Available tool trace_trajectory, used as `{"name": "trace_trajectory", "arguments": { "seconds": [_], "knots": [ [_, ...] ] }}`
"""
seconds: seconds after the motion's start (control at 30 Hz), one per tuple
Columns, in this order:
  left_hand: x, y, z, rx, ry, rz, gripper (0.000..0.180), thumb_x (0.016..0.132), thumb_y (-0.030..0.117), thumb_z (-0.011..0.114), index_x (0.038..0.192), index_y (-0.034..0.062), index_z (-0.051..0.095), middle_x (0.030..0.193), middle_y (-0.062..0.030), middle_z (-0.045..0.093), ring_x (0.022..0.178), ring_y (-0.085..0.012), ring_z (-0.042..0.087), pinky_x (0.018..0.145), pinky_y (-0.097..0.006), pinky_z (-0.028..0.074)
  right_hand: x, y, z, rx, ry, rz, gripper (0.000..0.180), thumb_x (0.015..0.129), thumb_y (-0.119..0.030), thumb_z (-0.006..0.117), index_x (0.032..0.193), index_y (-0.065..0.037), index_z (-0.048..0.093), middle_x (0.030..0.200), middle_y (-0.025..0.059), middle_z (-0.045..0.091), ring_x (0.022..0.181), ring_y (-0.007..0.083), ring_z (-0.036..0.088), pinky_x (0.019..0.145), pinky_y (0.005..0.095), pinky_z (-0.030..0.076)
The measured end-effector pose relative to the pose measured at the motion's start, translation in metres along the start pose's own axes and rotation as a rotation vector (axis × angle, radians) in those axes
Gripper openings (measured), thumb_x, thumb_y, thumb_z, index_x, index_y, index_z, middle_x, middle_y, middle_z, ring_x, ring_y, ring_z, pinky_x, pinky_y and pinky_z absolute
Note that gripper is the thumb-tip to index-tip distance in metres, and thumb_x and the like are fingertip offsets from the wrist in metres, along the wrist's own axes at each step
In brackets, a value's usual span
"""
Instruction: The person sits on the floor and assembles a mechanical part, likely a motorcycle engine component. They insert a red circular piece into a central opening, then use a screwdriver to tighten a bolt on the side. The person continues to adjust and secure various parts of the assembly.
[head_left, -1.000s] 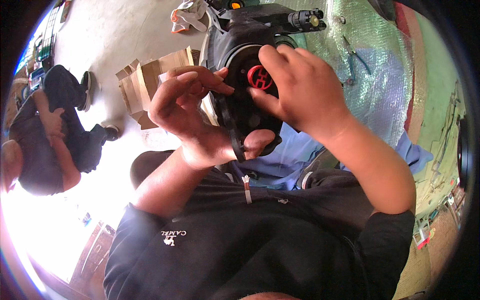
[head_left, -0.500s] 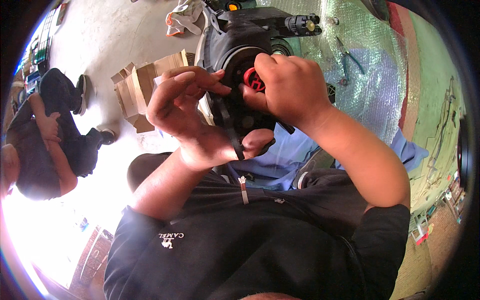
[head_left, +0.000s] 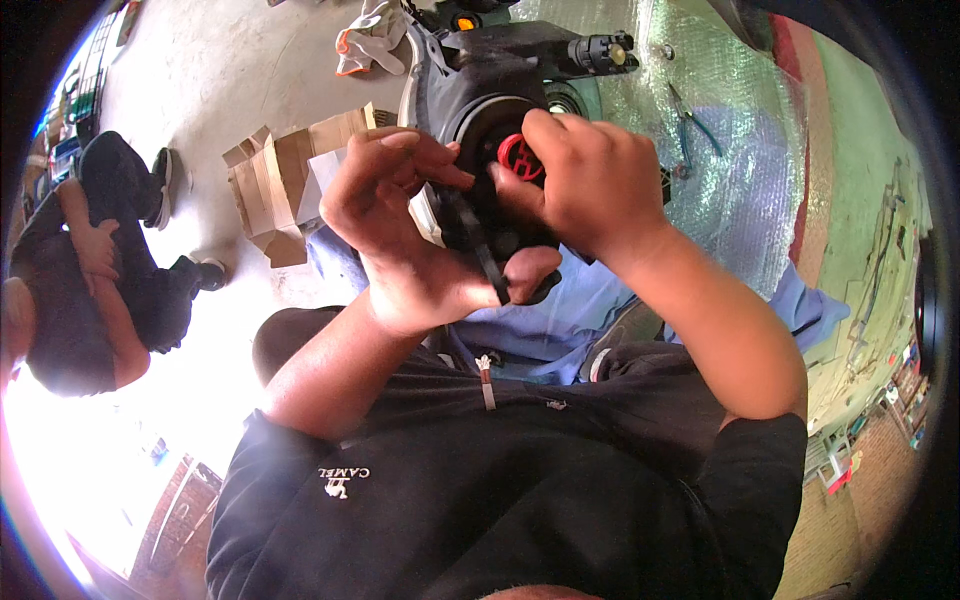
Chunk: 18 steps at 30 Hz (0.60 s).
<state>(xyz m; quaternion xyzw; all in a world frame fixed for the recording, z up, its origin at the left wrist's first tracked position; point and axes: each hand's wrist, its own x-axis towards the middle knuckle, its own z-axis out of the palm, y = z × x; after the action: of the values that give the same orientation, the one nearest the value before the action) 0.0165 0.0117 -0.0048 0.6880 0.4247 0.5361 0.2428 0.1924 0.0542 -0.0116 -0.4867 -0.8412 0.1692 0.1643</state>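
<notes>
While left hand (head_left: 395, 250) grips black rim (head_left: 483, 245), right hand (head_left: 605, 190) pinches red round piece (head_left: 514, 155). Black housing (head_left: 490, 60) sits just beyond them.

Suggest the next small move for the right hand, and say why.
Perhaps settle the right hand more squarely around the red round part: its fingers partly cover it, while the left hand spans the black piece, seemingly bracing it.

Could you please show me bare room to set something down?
Try bare floor left of the gloves, beyond the cardboard, or bare bubble wrap right of the pliers. It's crowded around the black housing, at left hand and right hand.
</notes>
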Motion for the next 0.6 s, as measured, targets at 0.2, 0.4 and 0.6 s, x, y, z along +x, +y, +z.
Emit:
{"name": "trace_trajectory", "arguments": {
  "seconds": [0.2,0.4,0.6],
  "knots": [
    [-0.004,0.004,0.003,-0.031,0.04,-0.066,0.106,0.06,0.031,0.094,0.135,0.0052,0.024,0.113,-0.0153,0.045,0.089,-0.0203,0.055,0.073,-0.031,0.051,0.0,-0.004,-0.003,-0.002,0.022,0.035,0.041,0.081,-0.048,0.069,0.082,-0.01,0.055,0.074,0.0096,0.064,0.066,0.0336,0.066,0.056,0.0439,0.052],
    [-0.005,-0.002,0.0,-0.022,0.023,-0.061,0.109,0.059,0.032,0.095,0.136,0.0054,0.022,0.116,-0.014,0.046,0.091,-0.0206,0.056,0.074,-0.031,0.052,0.001,-0.002,0.004,-0.031,0.063,0.027,0.039,0.078,-0.048,0.072,0.082,-0.011,0.058,0.07,0.0098,0.065,0.066,0.0307,0.069,0.057,0.0427,0.055],
    [-0.01,0.0,-0.007,-0.083,0.074,-0.166,0.105,0.062,0.028,0.092,0.137,0.006,0.021,0.119,-0.0157,0.045,0.088,-0.0218,0.06,0.085,-0.039,0.055,0.029,0.01,-0.06,-0.022,-0.116,0.17,0.046,0.089,-0.052,0.064,0.082,-0.006,0.068,0.07,0.0151,0.07,0.066,0.0318,0.071,0.058,0.0429,0.057]
  ]
}}
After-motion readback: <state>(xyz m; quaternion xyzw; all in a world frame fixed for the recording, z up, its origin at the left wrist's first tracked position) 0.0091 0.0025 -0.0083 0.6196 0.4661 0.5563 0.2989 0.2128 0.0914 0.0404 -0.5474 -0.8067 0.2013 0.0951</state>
